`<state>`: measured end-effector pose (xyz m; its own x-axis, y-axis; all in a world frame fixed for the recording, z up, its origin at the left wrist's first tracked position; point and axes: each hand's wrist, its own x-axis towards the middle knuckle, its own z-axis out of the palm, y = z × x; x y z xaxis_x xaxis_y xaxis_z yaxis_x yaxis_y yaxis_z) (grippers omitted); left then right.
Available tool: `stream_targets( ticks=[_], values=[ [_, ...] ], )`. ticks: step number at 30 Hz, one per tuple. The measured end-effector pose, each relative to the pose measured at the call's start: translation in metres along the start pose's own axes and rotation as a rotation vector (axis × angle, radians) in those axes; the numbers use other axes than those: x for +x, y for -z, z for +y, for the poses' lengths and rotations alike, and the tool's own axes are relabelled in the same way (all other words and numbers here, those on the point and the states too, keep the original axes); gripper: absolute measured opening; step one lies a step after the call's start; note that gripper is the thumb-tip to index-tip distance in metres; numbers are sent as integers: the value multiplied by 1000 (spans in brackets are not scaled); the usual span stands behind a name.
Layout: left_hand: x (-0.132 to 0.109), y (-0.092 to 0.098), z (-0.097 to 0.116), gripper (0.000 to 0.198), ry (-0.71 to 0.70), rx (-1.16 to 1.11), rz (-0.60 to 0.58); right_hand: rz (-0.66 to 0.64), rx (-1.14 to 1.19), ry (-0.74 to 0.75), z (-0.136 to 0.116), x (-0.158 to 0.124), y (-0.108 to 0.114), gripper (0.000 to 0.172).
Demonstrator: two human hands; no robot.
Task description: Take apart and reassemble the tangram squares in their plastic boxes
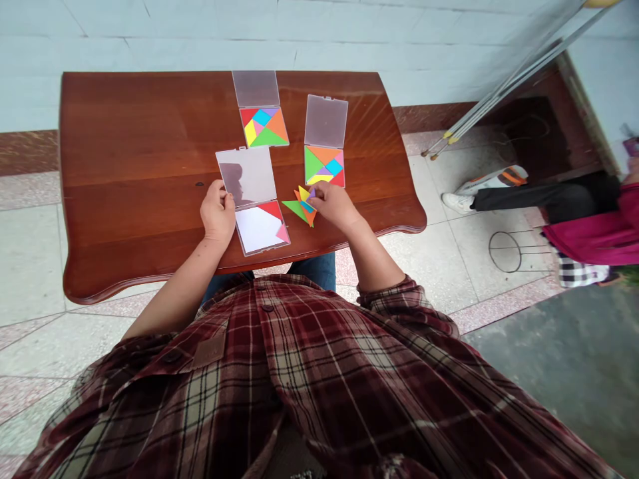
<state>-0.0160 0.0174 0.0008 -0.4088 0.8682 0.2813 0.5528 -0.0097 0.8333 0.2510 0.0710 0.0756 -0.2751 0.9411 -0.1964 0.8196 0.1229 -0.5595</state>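
Near the front edge of the table lies an opened clear plastic tangram box (243, 229), with a red piece (271, 209) and a pink triangle (282, 233) on its white base. My left hand (218, 211) has its fingers closed at the left edge of the raised clear lid (247, 176). Just right of the box is a small heap of loose tangram pieces (302, 209) in green, orange, yellow and blue. Over that heap my right hand (335, 205) pinches a purple tangram piece (312, 193), partly covered by the fingertips.
Two more open tangram boxes, each filled with coloured pieces, lie farther back: one in the middle (264, 128) and one to the right (324, 166). The brown wooden table (134, 173) stands against a wall. Crutches (494, 93) lean at right; another person (579, 213) sits beyond.
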Motion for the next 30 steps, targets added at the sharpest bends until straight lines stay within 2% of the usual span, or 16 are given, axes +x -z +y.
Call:
stream_targets(
  ticks=[3,6,8,10,12,16,23,30],
  values=[
    [0,1,1,19,3,15,-2,60,-86,-48,3,-1,0,29],
    [0,1,0,19,-4,25,-11,128,-191,-17,-12,-14,-5,31],
    [1,1,-1,20,-6,17,-8,56,-227,46,-28,-28,-12,27],
    [1,0,-1,21,-3,7,2,-103,-253,95,-43,-41,-23,21],
    [0,0,-1,21,4,5,8,-188,-311,96,-55,-51,-35,24],
    [0,1,1,20,12,16,-15,-197,-460,68,-66,-56,-51,34],
    [0,-1,-2,20,-5,2,-5,-239,-629,146,-71,-55,-54,35],
    [0,0,-1,19,1,13,-12,-238,-601,163,-66,-50,-54,39]
  ],
)
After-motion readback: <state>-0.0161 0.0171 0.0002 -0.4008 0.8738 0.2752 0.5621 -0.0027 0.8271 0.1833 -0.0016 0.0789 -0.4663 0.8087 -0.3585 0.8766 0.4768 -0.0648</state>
